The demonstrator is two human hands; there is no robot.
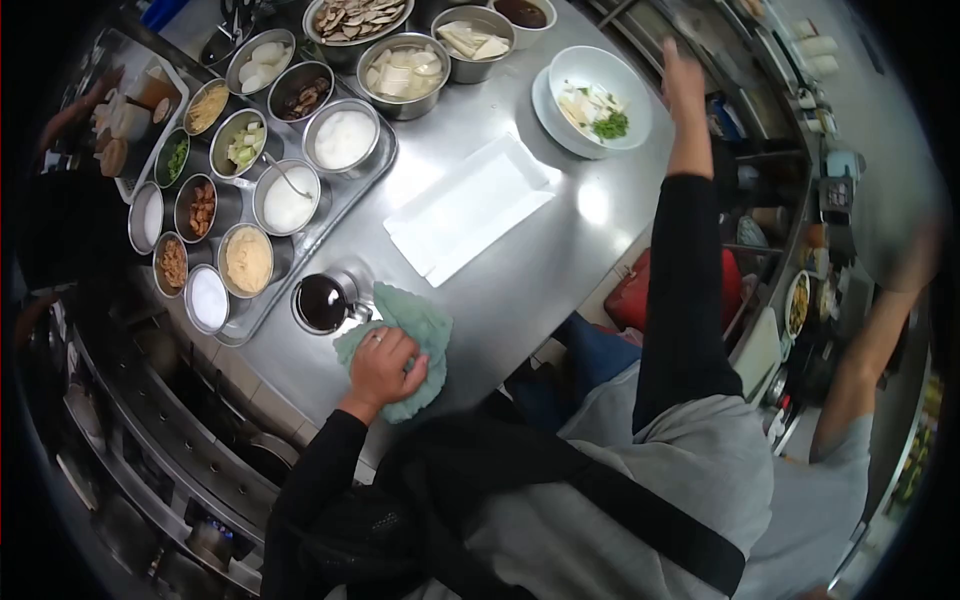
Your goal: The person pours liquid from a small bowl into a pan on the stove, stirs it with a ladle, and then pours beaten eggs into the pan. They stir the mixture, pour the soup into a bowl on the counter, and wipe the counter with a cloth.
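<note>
My left hand [383, 366] presses on a crumpled green cloth [420, 330] lying on the steel counter [520, 270], near its front edge. A small metal cup of dark sauce [322, 302] stands just left of the cloth. My right hand [684, 78] is raised far out past the counter's right edge, blurred, fingers stretched, with nothing seen in it. A white bowl [598, 98] with white pieces and chopped greens sits to its left.
A tray [330, 215] carries several metal cups of seasonings and toppings. Larger steel bowls [402, 72] of sliced food stand at the back. A white folded towel [470, 205] lies mid-counter. Another person's arm [880, 340] reaches at the right by shelves.
</note>
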